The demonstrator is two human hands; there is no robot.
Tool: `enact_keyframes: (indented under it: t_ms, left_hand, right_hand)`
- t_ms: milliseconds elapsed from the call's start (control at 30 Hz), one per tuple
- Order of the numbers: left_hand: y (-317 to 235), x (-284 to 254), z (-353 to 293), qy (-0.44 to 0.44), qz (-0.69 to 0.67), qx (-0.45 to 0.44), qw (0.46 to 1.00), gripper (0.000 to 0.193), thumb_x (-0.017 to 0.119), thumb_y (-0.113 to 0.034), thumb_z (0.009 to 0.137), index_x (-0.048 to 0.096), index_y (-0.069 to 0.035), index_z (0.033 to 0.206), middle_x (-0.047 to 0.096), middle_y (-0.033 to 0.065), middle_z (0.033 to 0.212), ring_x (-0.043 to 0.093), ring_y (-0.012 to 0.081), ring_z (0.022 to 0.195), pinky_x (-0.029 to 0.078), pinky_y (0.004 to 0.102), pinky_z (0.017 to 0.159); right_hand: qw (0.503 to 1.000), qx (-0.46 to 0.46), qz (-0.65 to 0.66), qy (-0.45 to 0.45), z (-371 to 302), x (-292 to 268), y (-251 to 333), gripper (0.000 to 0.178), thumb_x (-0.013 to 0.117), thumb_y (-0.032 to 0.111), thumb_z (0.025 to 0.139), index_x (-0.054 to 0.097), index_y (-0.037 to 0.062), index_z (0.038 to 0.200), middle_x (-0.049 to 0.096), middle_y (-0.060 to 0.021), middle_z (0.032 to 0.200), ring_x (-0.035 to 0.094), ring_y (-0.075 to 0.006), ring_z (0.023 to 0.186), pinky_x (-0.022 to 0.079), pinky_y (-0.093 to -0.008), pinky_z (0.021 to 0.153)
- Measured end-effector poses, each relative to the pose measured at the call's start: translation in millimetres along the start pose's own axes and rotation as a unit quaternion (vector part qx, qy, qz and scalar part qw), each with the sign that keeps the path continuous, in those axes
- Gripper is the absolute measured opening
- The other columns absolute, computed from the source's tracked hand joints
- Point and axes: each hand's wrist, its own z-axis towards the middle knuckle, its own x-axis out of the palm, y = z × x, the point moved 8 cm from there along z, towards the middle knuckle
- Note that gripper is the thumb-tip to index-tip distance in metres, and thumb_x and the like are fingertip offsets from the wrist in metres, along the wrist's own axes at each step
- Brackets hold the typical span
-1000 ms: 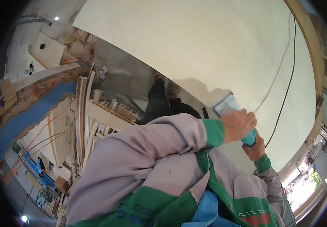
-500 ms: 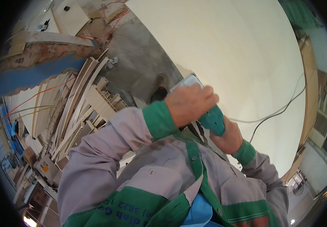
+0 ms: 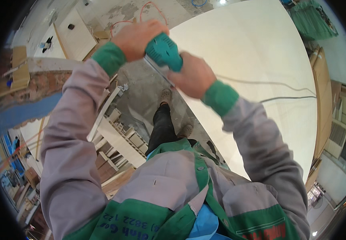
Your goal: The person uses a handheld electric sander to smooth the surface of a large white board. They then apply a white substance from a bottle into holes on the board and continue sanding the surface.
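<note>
Both of my hands are on a teal power sander [image 3: 164, 51] with a flat metal-edged base. My left hand [image 3: 138, 39] is closed over its far end, fingers wrapped over the top. My right hand [image 3: 196, 75] grips the near end of its body. The sander is tilted at the left edge of a large pale board [image 3: 257, 52], with its base along the lower left side. Whether the base touches the board's edge, I cannot tell. My hands hide part of the tool.
Thin cables [image 3: 277, 84] cross the board toward the right. Stacked wood strips and offcuts [image 3: 119, 138] lie to my left. Brown sheets [image 3: 322, 100] stand along the right side. An orange hose [image 3: 153, 5] lies on the concrete floor [image 3: 135, 86]. My shoes [image 3: 166, 97] stand beside the board.
Both hands have carried the sander away from my body and to the left, along the board's edge. My arms are stretched further out, and both of my shoes now show.
</note>
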Motion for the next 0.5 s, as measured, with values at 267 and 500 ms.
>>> enact_keyframes:
  t_ms: [267, 500]
  left_hand:
    - [10.5, 10.9, 92.1, 0.001, 0.011, 0.046, 0.999, 0.043, 0.068, -0.009, 0.085, 0.057, -0.018, 0.125, 0.061, 0.0093, 0.118, 0.064, 0.0338, 0.111, 0.054, 0.0453, 0.086]
    - [-129.5, 45.4, -4.8, 0.026, -0.127, 0.086, 0.988, 0.034, 0.064, -0.020, 0.086, 0.063, -0.015, 0.120, 0.062, 0.0060, 0.107, 0.068, 0.0273, 0.090, 0.057, 0.0396, 0.069]
  right_hand:
    - [0.998, -0.030, 0.027, -0.042, 38.3, -61.0, -36.4, 0.031, 0.070, 0.031, 0.076, 0.073, 0.0017, 0.085, 0.072, -0.0233, 0.082, 0.072, -0.0395, 0.081, 0.056, -0.0484, 0.076]
    - [0.973, 0.220, 0.041, 0.056, -143.0, 17.4, -71.0, 0.049, 0.072, 0.034, 0.081, 0.061, 0.0051, 0.119, 0.071, -0.0263, 0.085, 0.070, -0.0464, 0.082, 0.055, -0.0558, 0.075]
